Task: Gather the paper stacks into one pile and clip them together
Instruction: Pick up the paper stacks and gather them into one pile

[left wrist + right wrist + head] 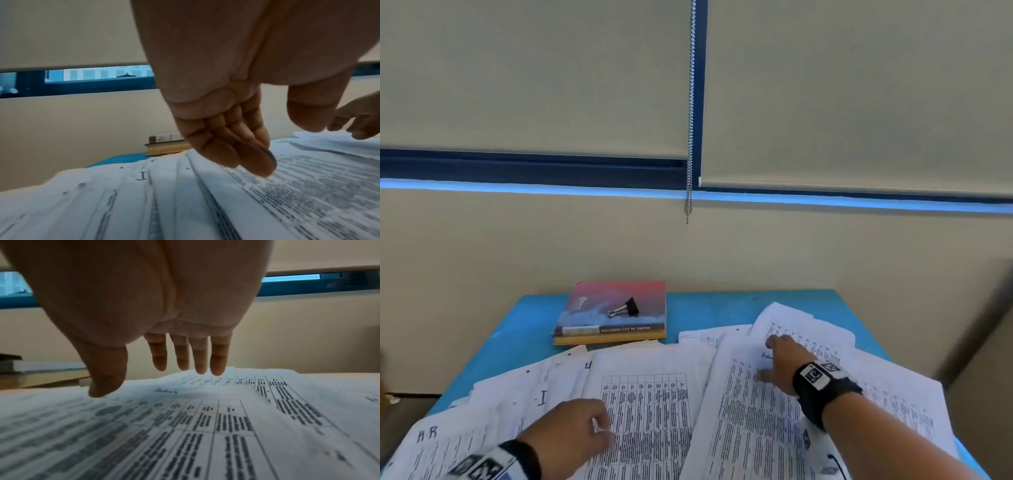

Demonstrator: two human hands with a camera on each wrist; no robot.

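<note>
**Loose sheets still spread, clip waiting**

Printed paper sheets (647, 404) fan across the blue table (530, 318). Left hand (571, 435) rests relaxed on them, gripping nothing; right hand (780, 363) hovers with fingers extended, empty. Sweeping both inward squarely should align the edges. Black binder clip (628, 307) sits on the book (613, 315), well apart.

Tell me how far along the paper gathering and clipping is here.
Nothing looks done: the papers lie fanned across the blue table. In hand: the left hand and right hand, both open, reach over the sheets. Left: gathering everything, then fetching the binder clip from the book.
</note>
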